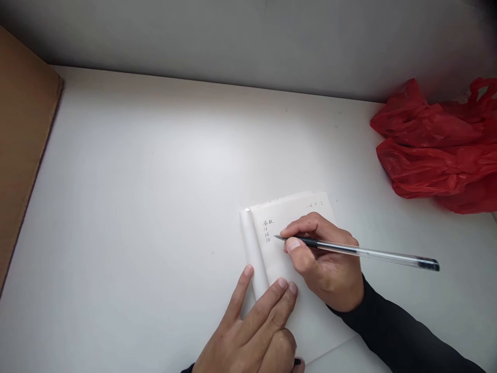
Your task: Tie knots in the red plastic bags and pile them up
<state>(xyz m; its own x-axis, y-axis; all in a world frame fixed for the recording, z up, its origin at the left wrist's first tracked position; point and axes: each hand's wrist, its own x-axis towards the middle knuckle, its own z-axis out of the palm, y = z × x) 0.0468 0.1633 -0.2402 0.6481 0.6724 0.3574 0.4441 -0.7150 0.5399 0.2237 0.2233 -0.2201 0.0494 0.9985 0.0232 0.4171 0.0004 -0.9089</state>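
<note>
My right hand (328, 264) is closed round a gel pen (373, 253) with a clear barrel and black grip. Its tip is at the page, just right of a short handwritten column with 16, 26 and 28. Under both hands lies an open notebook (314, 321) with white pages, its left page curled into a roll (252, 248). My left hand (252, 331) rests on the lower left of the notebook, several fingers stretched out and pressing the paper. Its index finger is bent against the thumb, pinching what looks like a black pen cap (297, 361), mostly hidden.
Red plastic bags (438, 150) lie crumpled at the right rear of the white table (135, 217). A brown cardboard box (27, 129) stands along the left edge. Behind the table rises a grey wall (233, 41).
</note>
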